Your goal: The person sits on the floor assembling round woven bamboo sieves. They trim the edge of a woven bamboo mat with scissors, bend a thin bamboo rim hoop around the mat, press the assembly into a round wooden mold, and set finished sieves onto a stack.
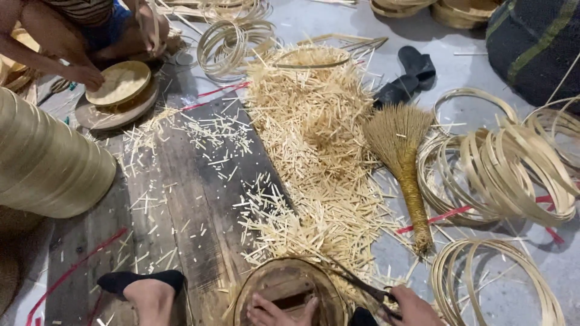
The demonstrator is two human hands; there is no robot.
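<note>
Right hand (414, 305), one scissors (362, 285), one basket (290, 290)

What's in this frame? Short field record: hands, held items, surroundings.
left hand: resting inside a round woven bamboo basket, at the bottom edge
right hand: gripping dark scissors, blades at the basket's rim
floor: heap of bamboo offcuts on dark wooden boards
right side: straw hand broom, loose bamboo hoops
left side: stack of finished baskets
other person: hand on a round woven lid, top left
also: dark sandals
</note>
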